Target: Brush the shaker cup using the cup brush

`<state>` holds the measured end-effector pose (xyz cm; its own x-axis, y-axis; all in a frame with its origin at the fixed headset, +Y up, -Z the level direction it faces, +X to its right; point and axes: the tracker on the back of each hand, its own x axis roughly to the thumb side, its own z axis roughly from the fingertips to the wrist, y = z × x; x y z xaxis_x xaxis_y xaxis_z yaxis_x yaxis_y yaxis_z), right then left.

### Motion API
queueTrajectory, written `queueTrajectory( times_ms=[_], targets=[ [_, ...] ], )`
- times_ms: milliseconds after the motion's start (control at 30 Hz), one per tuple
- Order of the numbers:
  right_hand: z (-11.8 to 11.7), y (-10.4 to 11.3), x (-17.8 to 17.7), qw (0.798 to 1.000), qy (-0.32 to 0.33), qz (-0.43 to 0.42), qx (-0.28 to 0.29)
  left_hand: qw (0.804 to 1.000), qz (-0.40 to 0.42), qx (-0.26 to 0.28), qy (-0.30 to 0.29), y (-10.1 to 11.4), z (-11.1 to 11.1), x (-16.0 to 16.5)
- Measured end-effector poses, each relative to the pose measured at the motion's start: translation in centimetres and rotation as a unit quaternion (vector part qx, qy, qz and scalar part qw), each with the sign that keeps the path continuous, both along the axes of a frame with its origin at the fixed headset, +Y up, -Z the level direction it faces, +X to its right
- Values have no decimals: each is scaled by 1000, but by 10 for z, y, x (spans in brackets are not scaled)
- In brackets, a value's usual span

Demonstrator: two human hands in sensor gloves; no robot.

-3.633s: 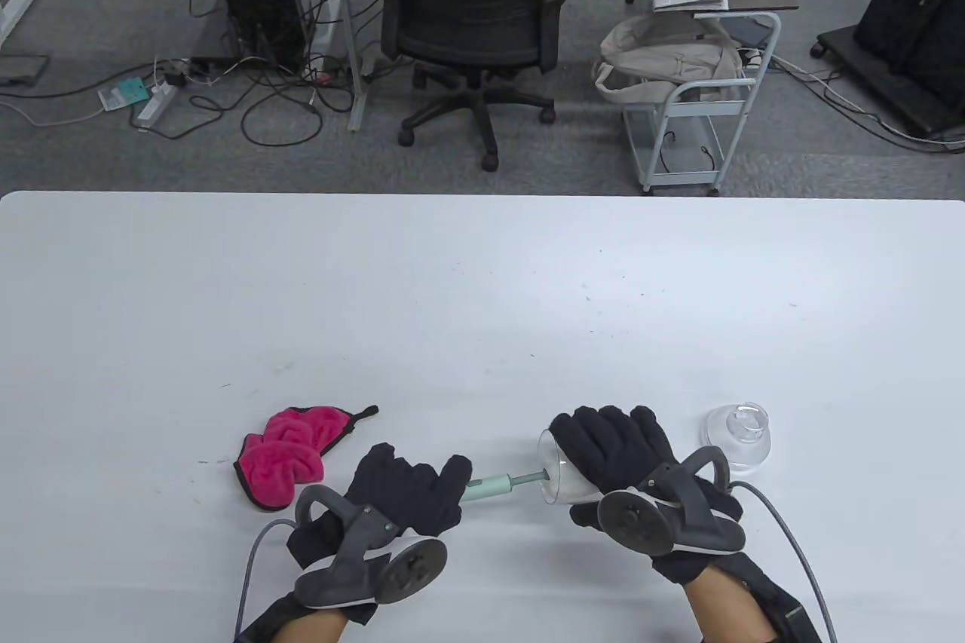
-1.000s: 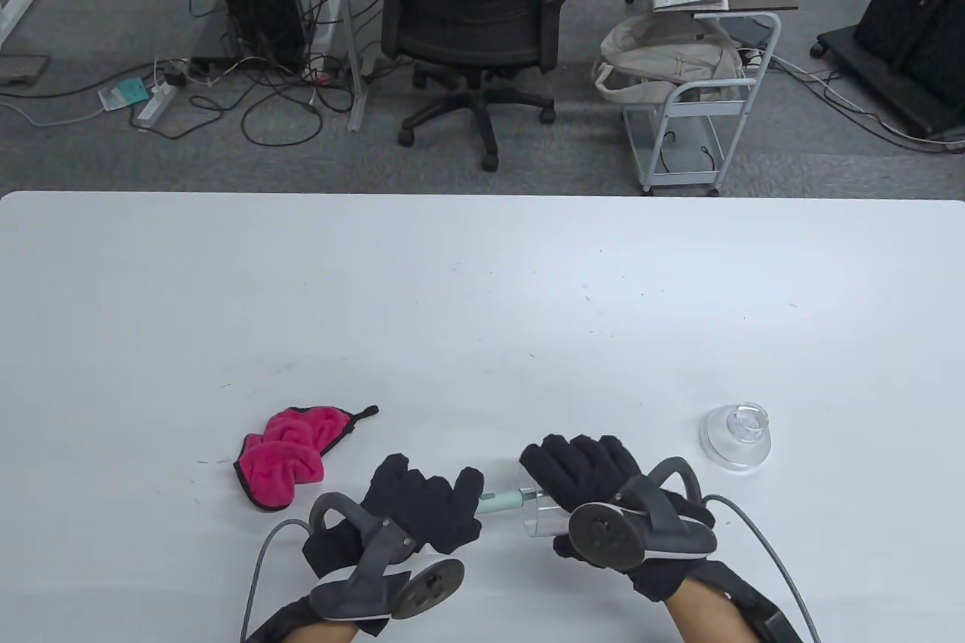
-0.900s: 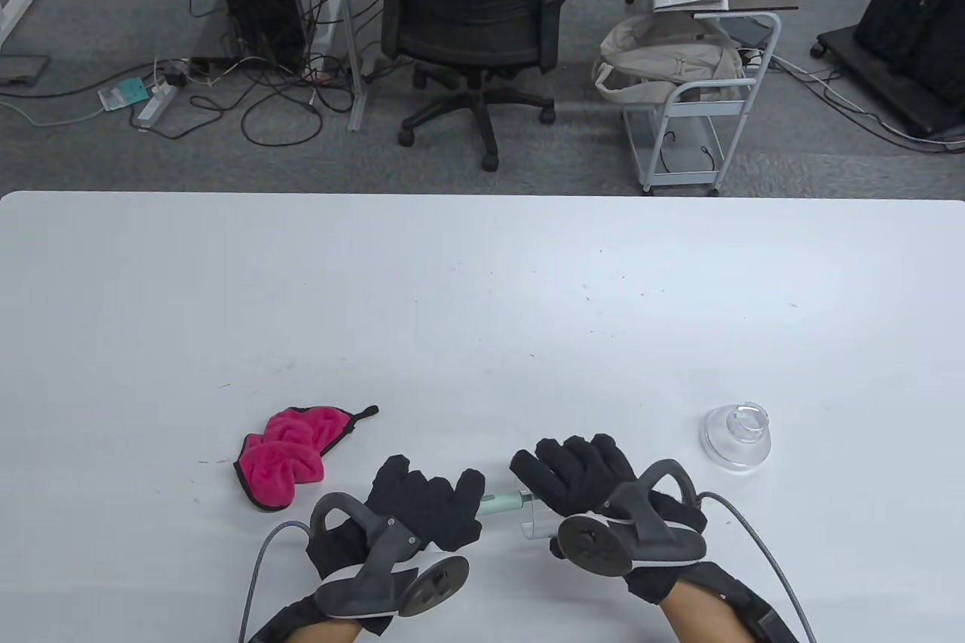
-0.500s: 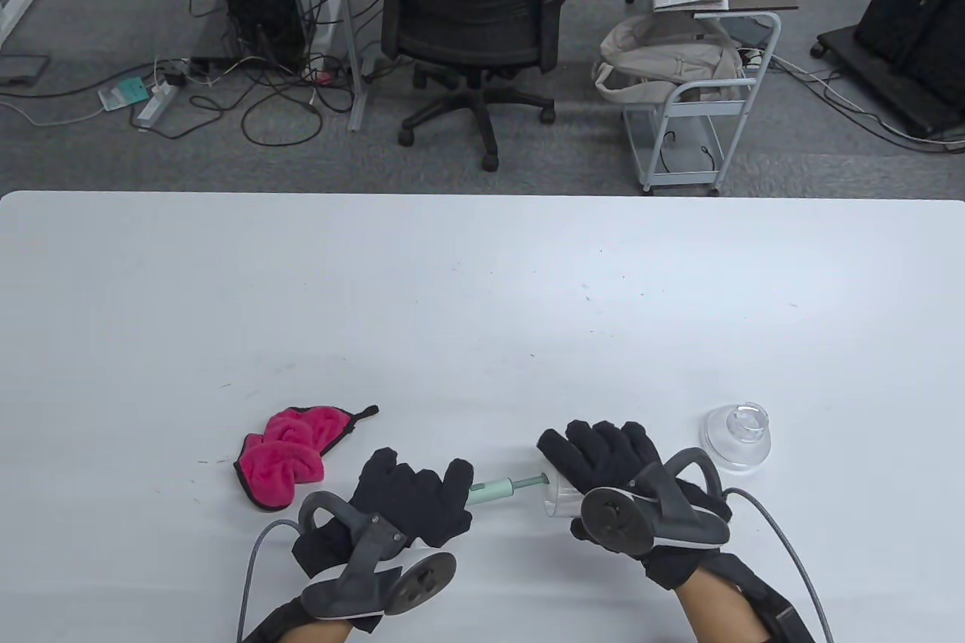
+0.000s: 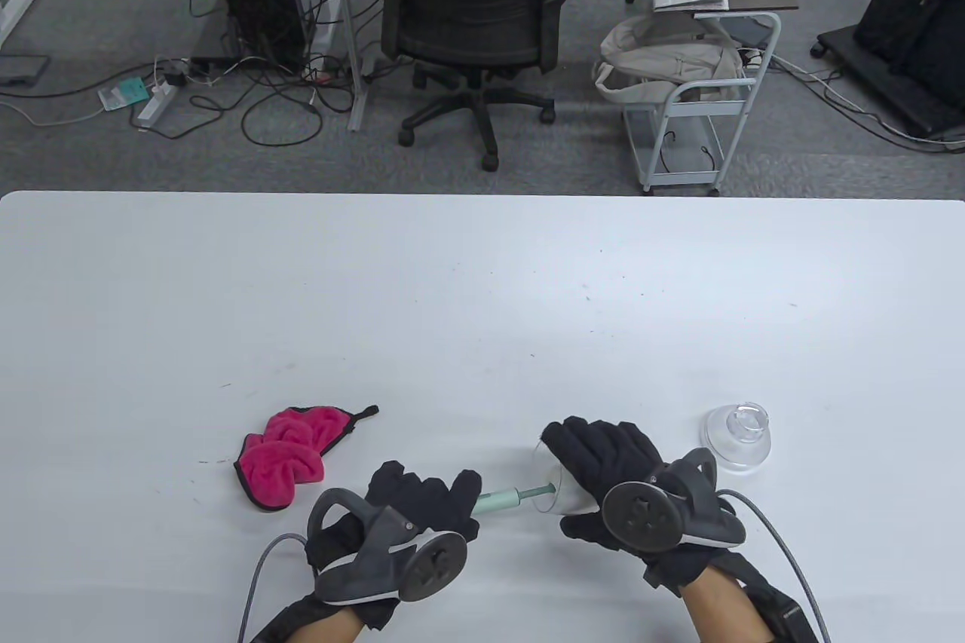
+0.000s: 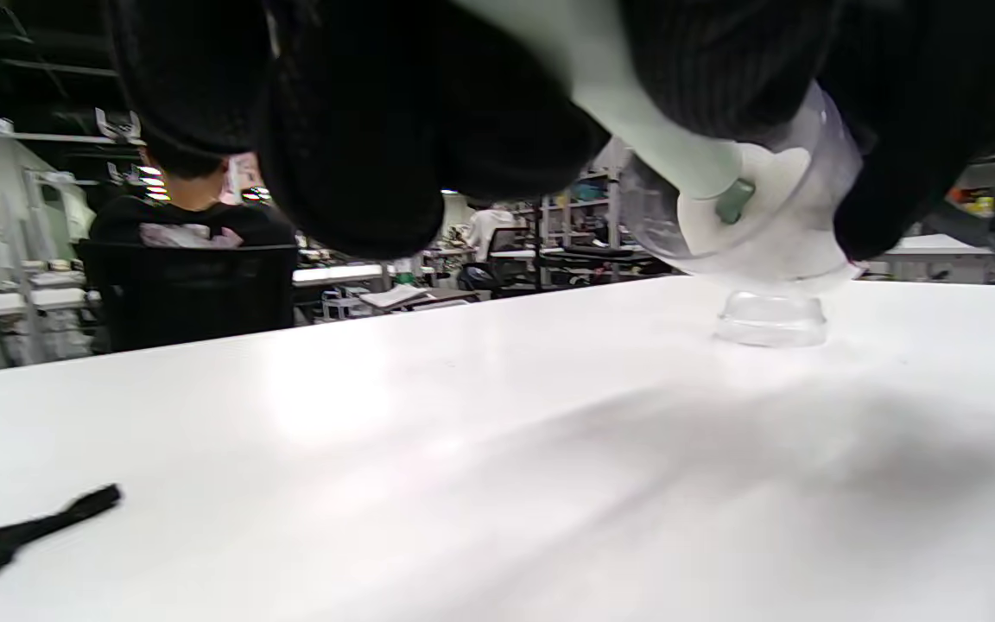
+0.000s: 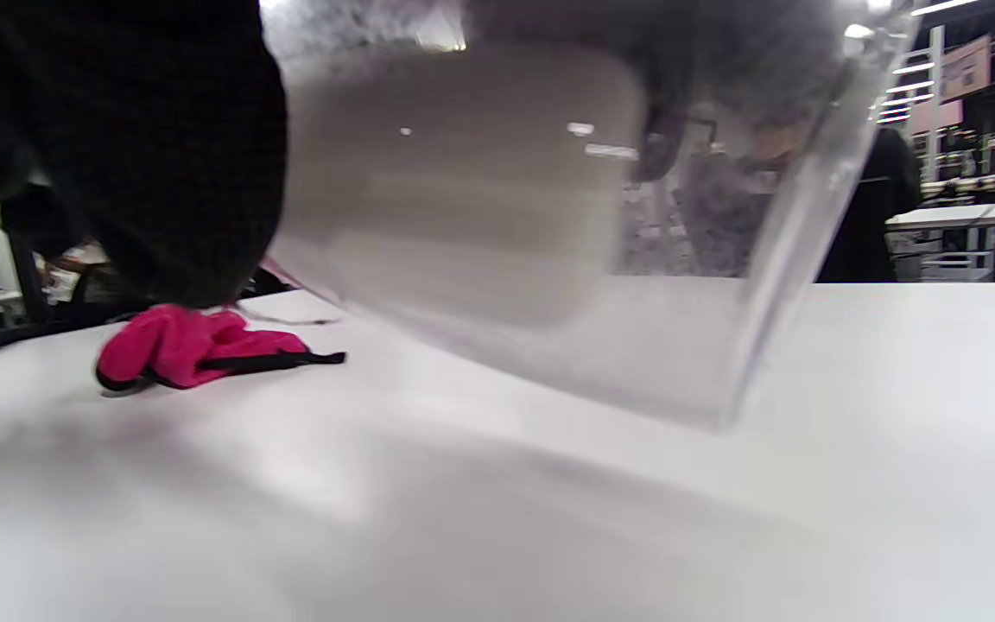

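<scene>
A: Why is the cup lying sideways at the near edge of the table?
B: So its mouth faces left; the right hand grasps it, and the left hand grips the brush, whose head sits inside.
A: Farther out?
B: A pink cloth left, a clear lid right, both apart, out of the way.

Clear shaker cup tilted sideways, green cup brush inserted
</scene>
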<state>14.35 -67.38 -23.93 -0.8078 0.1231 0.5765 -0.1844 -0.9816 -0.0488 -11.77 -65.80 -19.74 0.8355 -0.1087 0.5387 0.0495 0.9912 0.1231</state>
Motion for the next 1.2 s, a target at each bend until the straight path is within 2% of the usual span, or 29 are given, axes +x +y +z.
queueTrajectory(
  times_ms=[67,133,200,267,333,433,533,567,700,800,933,967,1000,1100,1200],
  targets=[
    [-5,-2,9,999,-27,19,-1,999,12,19,24,5,-2,-8],
    [-9,-2,18,999,-49,3,-4,999,26,12,40,8,-5,-16],
    [-14,-1,33,996,-74,-56,-12,996,62,17,67,8,-11,-26],
    [-16,-1,41,992,-90,-89,-14,993,85,-6,80,4,-16,-30],
    [-16,1,48,989,-96,-115,-6,986,118,-49,104,-6,-21,-28],
    [-14,5,53,979,-97,-179,7,968,144,-149,143,-30,-38,-14],
    [-15,6,52,967,-90,-239,0,953,110,-199,199,-49,-57,1],
    [-15,6,52,963,-87,-255,-3,946,97,-208,229,-56,-64,7],
    [-15,6,49,956,-79,-282,-12,931,27,-234,279,-74,-84,28],
    [-13,6,48,952,-72,-299,-14,926,-33,-255,276,-86,-87,47],
    [-10,7,44,948,-57,-313,-17,922,-101,-255,273,-97,-87,61],
    [-10,8,42,948,-54,-314,-21,928,-110,-233,270,-96,-86,63],
    [-10,8,42,946,-51,-319,-27,930,-113,-233,263,-96,-87,63],
    [-9,9,44,933,-45,-355,-37,926,-89,-259,258,-79,-85,55],
    [-8,12,49,929,-52,-367,-15,943,13,-182,277,-21,-79,24]
  ],
)
